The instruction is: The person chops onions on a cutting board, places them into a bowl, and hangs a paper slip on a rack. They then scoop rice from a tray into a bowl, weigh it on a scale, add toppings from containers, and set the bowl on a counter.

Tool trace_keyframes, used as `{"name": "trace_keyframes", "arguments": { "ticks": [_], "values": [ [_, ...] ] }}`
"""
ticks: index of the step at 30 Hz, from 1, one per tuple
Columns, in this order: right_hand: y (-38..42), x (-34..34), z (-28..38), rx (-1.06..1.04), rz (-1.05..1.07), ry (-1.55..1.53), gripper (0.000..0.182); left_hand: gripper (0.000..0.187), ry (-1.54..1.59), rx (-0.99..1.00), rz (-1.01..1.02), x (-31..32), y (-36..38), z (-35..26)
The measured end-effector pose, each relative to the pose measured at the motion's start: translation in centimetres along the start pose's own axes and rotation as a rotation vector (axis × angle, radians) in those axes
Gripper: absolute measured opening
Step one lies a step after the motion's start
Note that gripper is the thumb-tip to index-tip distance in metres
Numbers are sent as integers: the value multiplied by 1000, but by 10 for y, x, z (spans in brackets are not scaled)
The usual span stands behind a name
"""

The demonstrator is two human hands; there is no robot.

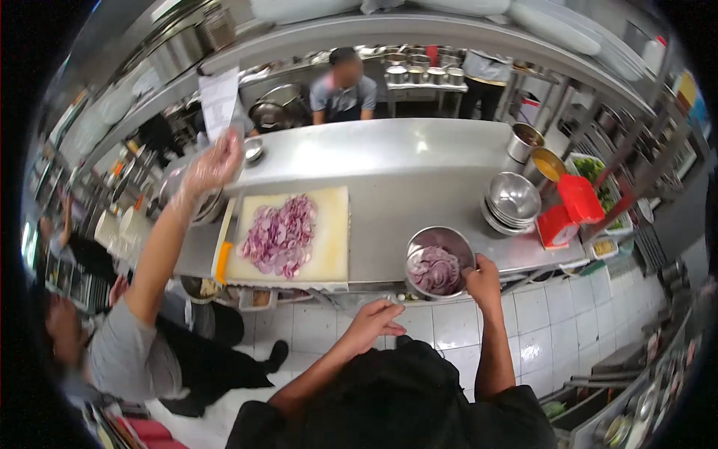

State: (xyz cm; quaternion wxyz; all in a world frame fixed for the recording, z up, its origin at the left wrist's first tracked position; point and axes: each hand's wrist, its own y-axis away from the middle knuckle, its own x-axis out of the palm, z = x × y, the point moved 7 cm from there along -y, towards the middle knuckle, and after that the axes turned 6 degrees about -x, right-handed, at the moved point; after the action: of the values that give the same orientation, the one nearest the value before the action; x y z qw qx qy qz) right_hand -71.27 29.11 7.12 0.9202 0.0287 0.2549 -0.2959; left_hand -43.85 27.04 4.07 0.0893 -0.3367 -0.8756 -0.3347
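Observation:
My right hand (482,283) is closed on the right side of a deep metal pot (413,238). Sliced red onions (435,271) lie inside it, and the pot is at the counter's front edge. My left hand (374,323) is held low in front of me, left of the pot, fingers stretched out and nothing in them. To the left, a pale cutting board (333,224) carries a heap of sliced red onion (278,238). Along its left edge lies a knife with an orange handle (224,262).
At left, a co-worker's gloved hand (213,165) is raised near a hanging paper (218,101). Stacked metal bowls (514,196) and a red kitchen scale (557,224) stand at right. An overhead shelf (389,31) spans the counter. Another person (344,93) is across it.

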Motion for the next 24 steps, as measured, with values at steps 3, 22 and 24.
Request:
{"name": "trace_keyframes", "arguments": {
  "ticks": [3, 22, 24],
  "values": [
    [-27, -6, -9, -68, 3, 27, 25, 33, 15, 9, -54, 10, -8, -1],
    [-70, 82, -21, 70, 277, -66, 31, 33, -230, 843, -946, -119, 52, -134],
    [-81, 78, -6, -119, 161, 122, 36, 38, -192, 927, -1003, -124, 109, -219]
  ]
}}
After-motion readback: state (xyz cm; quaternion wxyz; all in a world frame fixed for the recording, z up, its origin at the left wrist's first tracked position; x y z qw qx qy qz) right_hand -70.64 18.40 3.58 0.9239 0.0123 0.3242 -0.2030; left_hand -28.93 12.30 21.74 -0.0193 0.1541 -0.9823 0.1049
